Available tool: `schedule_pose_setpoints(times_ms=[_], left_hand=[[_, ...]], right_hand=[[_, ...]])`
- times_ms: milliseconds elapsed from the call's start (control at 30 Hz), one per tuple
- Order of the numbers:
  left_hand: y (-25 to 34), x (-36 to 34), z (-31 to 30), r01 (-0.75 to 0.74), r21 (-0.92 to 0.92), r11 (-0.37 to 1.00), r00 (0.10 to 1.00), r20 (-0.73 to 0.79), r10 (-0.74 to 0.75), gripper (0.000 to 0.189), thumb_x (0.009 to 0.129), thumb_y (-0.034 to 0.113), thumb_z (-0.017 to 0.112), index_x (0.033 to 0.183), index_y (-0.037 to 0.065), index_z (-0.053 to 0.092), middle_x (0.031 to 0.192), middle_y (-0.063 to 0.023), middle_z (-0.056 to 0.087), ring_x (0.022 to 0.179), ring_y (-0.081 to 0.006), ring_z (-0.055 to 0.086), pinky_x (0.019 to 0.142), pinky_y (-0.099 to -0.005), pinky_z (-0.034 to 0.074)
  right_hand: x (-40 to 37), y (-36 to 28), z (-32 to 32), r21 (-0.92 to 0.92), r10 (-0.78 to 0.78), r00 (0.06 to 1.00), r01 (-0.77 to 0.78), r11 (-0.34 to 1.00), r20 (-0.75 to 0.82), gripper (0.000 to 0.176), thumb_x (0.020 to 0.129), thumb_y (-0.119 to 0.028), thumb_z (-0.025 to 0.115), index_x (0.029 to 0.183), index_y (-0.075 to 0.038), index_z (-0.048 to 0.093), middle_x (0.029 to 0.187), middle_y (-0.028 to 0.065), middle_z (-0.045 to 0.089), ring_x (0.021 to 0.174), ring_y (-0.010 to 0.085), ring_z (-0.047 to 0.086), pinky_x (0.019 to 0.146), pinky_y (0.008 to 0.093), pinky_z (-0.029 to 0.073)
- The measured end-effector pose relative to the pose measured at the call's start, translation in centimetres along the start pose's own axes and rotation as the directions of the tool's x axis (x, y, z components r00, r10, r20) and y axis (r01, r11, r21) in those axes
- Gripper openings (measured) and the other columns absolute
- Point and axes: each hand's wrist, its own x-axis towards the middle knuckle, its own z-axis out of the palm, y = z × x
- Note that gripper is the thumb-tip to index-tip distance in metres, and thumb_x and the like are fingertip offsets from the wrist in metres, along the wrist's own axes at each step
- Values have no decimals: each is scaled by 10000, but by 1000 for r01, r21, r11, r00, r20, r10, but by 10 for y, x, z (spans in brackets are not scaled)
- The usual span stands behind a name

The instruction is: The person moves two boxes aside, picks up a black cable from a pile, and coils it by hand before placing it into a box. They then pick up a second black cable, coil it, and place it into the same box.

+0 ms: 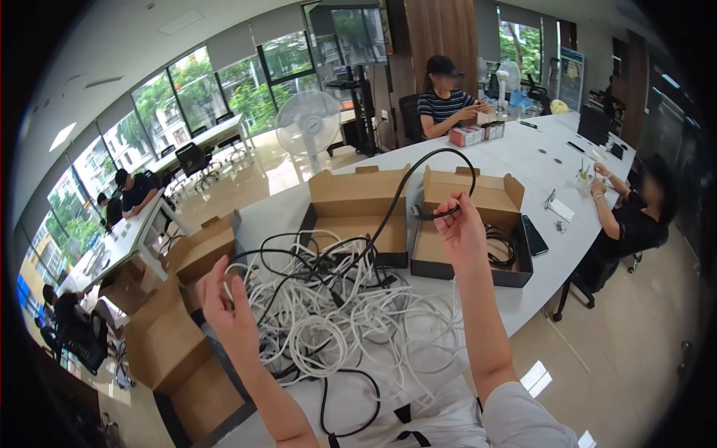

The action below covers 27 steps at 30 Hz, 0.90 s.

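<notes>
I count four open cardboard boxes (357, 188), one black cable (441, 150) in my right hand (461, 230), two fans (308, 125), one near-right phone (535, 236), and five people (446, 106): three left, one far, one right. The tangled white cables (317, 343) defeat my count.

The white table (275, 213) carries a tangled pile of white and black cables (336, 313), with open cardboard boxes (355, 240) behind and left of it. A black phone (535, 235) lies beside the rightmost one; red-and-white boxes (467, 137) sit farther back.
</notes>
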Motion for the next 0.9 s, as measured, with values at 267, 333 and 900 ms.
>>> schedule_pose_setpoints(times_ms=[267,333,900], left_hand=[[41,-27,44,-264,357,896,926,-166,339,562,881,194,545,1390,32,370,1487,-202,261,1392,-390,199,1123,-501,142],[59,-36,44,-320,511,798,947,191,258,662,806,178,573,1405,14,344,1495,-224,248,1398,-398,194,1129,-514,101],[42,-55,110,-16,-547,837,903,351,247,1291,566,363,882,1502,60,46,1482,-209,272,1297,-371,397,1069,-466,304]], right_hand=[[3,24,33,-159,-42,994,57,986,98,264,1013,-287,420,1017,-50,535,791,62,645,764,207,695,668,310,600],[-1,30,32,-229,-21,995,42,972,95,277,1013,-293,417,1017,-42,534,796,68,648,779,211,699,678,313,599],[-40,49,56,-471,238,929,-82,879,283,229,978,-182,516,968,4,650,896,62,686,848,119,654,709,244,538]])
